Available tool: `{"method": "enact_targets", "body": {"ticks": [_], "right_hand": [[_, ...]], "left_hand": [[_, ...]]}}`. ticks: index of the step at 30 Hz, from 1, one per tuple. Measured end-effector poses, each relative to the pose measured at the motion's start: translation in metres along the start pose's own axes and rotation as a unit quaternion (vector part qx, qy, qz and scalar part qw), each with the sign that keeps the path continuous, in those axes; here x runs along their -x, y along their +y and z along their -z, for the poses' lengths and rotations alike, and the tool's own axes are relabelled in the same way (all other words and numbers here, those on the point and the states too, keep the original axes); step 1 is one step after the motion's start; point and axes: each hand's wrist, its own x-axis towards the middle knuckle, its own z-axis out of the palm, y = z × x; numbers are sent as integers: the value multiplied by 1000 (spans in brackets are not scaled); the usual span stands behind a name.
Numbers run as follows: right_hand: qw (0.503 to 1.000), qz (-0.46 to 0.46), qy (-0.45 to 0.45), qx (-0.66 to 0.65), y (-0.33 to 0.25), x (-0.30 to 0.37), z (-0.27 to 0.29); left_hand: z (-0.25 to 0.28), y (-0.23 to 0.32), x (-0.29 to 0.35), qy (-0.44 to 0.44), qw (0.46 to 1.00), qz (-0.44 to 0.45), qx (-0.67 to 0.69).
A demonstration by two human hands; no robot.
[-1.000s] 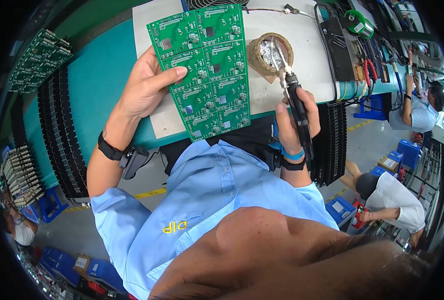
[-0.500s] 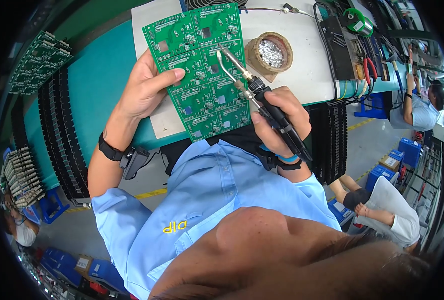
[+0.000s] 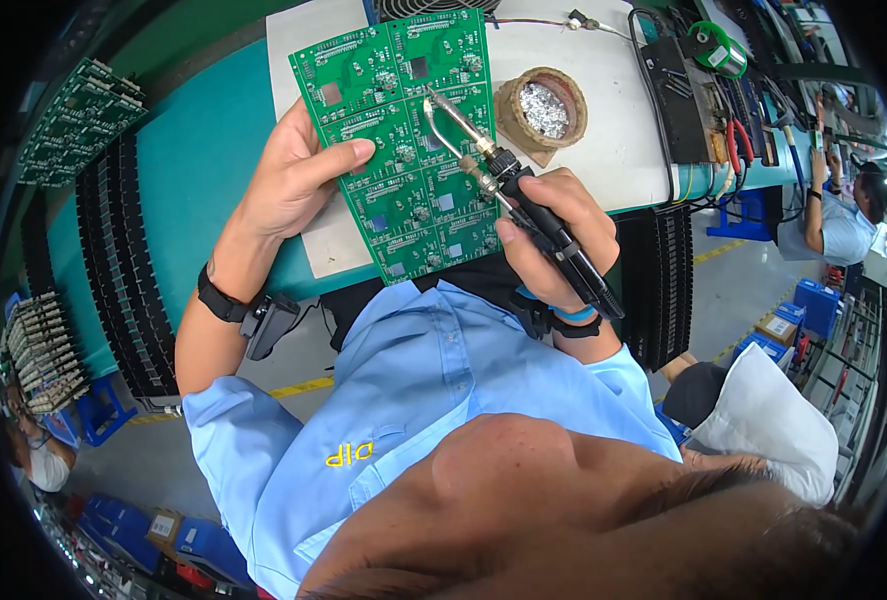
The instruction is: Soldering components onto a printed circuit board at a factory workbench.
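My left hand point(image 3: 299, 175) grips the left edge of a green circuit board panel point(image 3: 369, 78), thumb on top and fingers hidden beneath. The panel is tilted and carries several repeated sections with square chips. In my right hand point(image 3: 574, 225) is a black-handled soldering iron point(image 3: 505, 163) with a thin curved tube alongside its metal shaft. Its tip is over the upper middle of the panel, close to a dark square chip; whether it touches cannot be made out. Just right of the panel stands a round brown pot point(image 3: 510, 118) of silvery solder bits.
A white sheet point(image 3: 624, 120) covers part of the teal bench. At the right lie a green solder spool point(image 3: 729, 55), red-handled pliers point(image 3: 739, 140) and cables. Black slotted racks point(image 3: 124, 260) stand at the left, near more boards point(image 3: 79, 125). Co-workers are at both sides.
The soldering iron's tip has shifted slightly left across the panel. The panel and my left hand have moved a little right and down. A co-worker at lower right has bent differently.
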Motion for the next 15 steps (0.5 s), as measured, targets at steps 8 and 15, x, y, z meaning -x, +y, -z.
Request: {"method": "enact_targets", "body": {"ticks": [8,15], "right_hand": [[1000,0,-2,2,1,-1,-1],[1000,-10,2,-3,-1,-1,-1]], "left_hand": [[0,-1,-1,7,1000,4,-5],[1,-1,0,4,1000,3,-6]]}}
